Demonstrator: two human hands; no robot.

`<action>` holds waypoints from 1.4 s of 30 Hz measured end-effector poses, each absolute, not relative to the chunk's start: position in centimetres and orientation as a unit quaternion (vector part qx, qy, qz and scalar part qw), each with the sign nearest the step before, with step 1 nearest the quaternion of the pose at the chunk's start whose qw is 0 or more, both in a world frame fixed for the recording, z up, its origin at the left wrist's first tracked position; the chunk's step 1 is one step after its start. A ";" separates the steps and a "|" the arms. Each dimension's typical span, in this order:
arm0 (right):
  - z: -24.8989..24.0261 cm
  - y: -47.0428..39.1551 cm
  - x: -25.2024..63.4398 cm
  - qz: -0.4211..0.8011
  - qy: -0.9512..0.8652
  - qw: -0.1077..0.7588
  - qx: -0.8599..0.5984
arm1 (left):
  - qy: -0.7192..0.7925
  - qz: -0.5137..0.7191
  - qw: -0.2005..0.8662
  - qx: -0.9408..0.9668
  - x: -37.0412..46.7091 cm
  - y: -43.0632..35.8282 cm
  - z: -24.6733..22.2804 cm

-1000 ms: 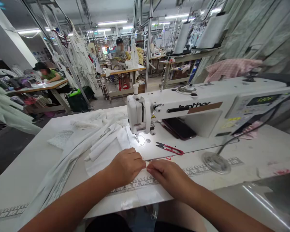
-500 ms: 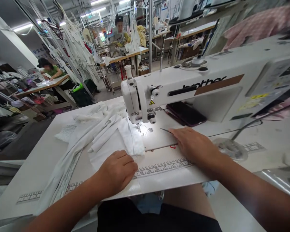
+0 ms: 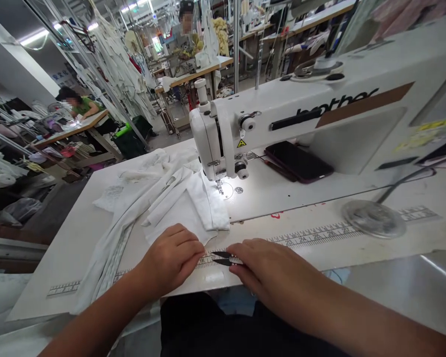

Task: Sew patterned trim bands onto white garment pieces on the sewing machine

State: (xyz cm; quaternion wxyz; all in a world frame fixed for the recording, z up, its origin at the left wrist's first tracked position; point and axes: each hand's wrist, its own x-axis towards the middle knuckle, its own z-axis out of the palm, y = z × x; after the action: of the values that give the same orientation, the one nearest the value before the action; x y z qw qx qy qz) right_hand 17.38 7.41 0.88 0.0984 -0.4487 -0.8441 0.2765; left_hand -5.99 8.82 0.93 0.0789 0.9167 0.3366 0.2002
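My right hand (image 3: 260,263) is closed around small thread snips (image 3: 225,259), whose two dark blades stand apart and point left over the printed ruler (image 3: 308,235). Just left of the blade tips, my left hand (image 3: 174,255) is pinched closed; what its fingertips hold is too small to make out. White fabric (image 3: 182,198) lies behind my left hand, its right edge beside the needle area of the sewing machine (image 3: 210,144). The machine's lamp lights the presser foot.
A dark phone (image 3: 299,161) lies under the machine arm. Near the table's front right is a clear round disc (image 3: 373,218) with a cable behind it. Two people sit at other tables in the background.
My right hand has moved left and toward me with the snips, from the machine bed to beside my left hand. The snips' blades now show apart. The view has shifted slightly.
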 end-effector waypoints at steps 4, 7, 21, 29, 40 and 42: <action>1.0 7.5 17.4 0.259 -0.847 0.104 -0.453 | 0.319 0.187 0.056 0.927 -6.2 9.0 0.8; 1.3 7.5 17.2 0.226 -0.861 0.102 -0.444 | 0.311 0.173 0.022 0.934 -6.2 9.1 0.8; 0.9 7.6 15.8 0.075 -0.902 0.131 -0.405 | 0.260 0.100 -0.077 0.957 -5.3 8.9 1.1; 0.1 9.7 18.9 0.089 -0.877 0.093 -0.462 | 0.281 0.147 -0.064 0.946 -5.5 9.3 0.7; -2.6 15.0 23.2 -0.003 -0.781 0.205 -0.590 | 0.294 0.247 -0.046 0.922 -4.5 9.4 0.9; -1.9 13.2 20.9 0.085 -0.817 0.226 -0.524 | 0.296 0.249 -0.060 0.920 -4.2 9.5 0.9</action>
State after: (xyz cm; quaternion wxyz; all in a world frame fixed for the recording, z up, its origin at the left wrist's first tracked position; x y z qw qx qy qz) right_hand 20.91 13.18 -1.90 0.2256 -0.5239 -0.8170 0.0848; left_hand -4.23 9.49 0.87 -0.0596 0.9204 0.2959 0.2486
